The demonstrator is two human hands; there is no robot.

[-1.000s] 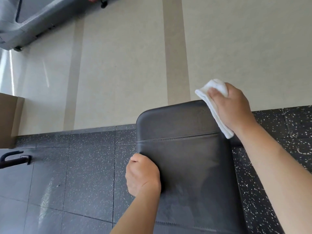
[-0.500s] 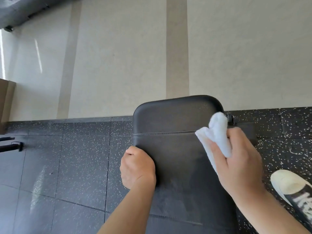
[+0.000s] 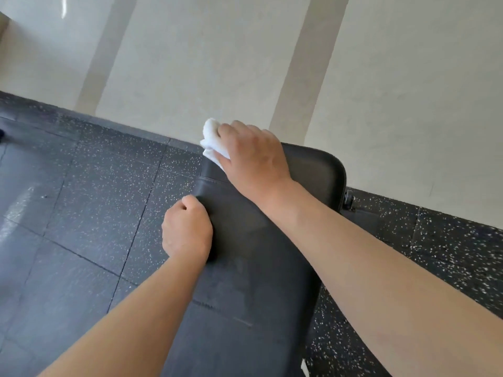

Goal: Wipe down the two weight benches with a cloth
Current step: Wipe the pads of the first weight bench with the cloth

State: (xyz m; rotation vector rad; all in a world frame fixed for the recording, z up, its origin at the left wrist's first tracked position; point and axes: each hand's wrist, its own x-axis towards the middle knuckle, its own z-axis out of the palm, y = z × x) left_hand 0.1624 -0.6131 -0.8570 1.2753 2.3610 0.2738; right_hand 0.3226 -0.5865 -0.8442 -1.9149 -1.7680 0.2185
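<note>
The right hand grips a bunched white cloth and presses it on the far left corner of the black weight bench, the forearm crossing the pad from the right side. The left hand curls its fingers over the bench's left edge, just behind a stitched seam. The bench stands on dark speckled rubber floor tiles, its far end reaching a pale striped floor.

Right hand w/ crumpled white cloth now crosses from black padded bench's 3 o'clock edge to its 11 o'clock corner; white shoe gone.
</note>
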